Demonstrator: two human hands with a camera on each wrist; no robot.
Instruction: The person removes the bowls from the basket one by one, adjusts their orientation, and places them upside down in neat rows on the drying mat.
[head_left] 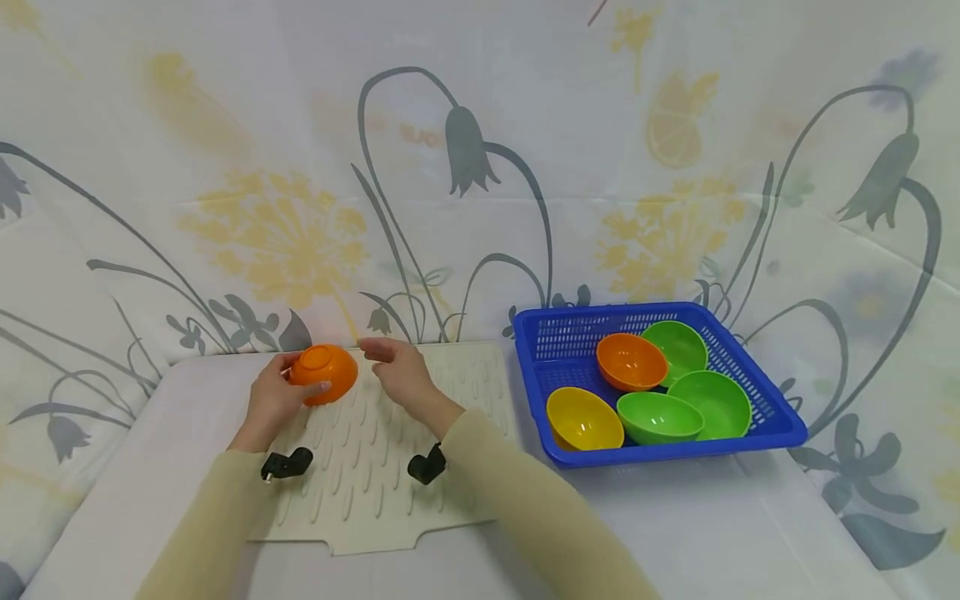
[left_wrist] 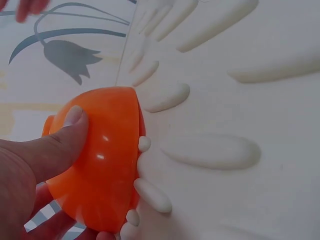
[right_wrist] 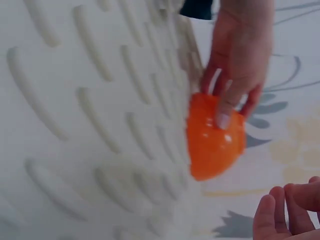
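imo L hand (head_left: 273,393) is clamped on the upside-down orange bowl (head_left: 336,377) at the far left of the ridged mat (head_left: 375,471), R hand (head_left: 405,377) loose & empty just beside, so main risk's prob tipping/sliding if L lets go w/ it perched unevenly.

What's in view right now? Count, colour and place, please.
Table: 1, white, under mat
Mat: 1, off-white, on table
Basket: 1, blue, right of mat
Yellow bowl: 1, yellow, in basket
Green bowls: 3, green, in basket
Orange bowls: 2, orange, one in basket, one in left hand
Backdrop: 1, patterned white, behind mat
Wrist devices: 2, black, beside sleeves
Sleeves: 2, cream, foreground
Left hand: 1, bare, holding orange bowl
Right hand: 1, bare, over mat
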